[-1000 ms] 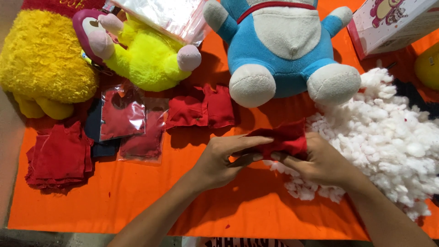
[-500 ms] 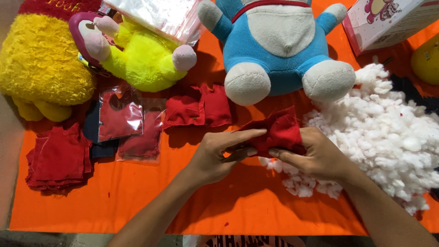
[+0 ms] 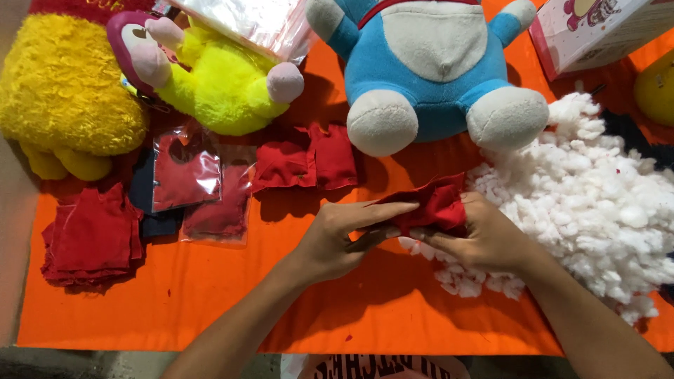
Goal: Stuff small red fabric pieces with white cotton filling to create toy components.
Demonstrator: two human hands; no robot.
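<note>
At the far left a big yellow plush toy (image 3: 67, 91) lies on the orange cloth (image 3: 210, 309) that covers the table, and below it sits a stack of red fabric squares (image 3: 91, 235). Just to the right, clear plastic bags holding red pieces (image 3: 186, 175) lie flat, overlapping a dark blue piece underneath. Above them a smaller yellow-green plush with a pink face (image 3: 210, 77) leans against the big yellow one, and a crinkled clear bag (image 3: 260, 21) rests over its upper end. Next come two loose red cloth pieces (image 3: 309, 161) lying side by side, touching each other. Near the middle, the left hand (image 3: 344, 238) has its index finger stretched straight out along the top of a small red fabric pouch (image 3: 432, 207), with the thumb tucked under it, so the hand pinches the pouch's left end. The pouch is held just above the cloth, below the feet of a blue and white plush toy (image 3: 428, 70) that sits at the top centre. The right hand (image 3: 491, 242) grips the pouch's right end, fingers curled beneath and thumb on top, with bits of white stuffing showing under it. To the right spreads a large heap of white stuffing (image 3: 604, 210), touching the right hand. At the upper right a white and pink box (image 3: 597, 28) stands beside a yellow object (image 3: 656, 88) at the edge.
</note>
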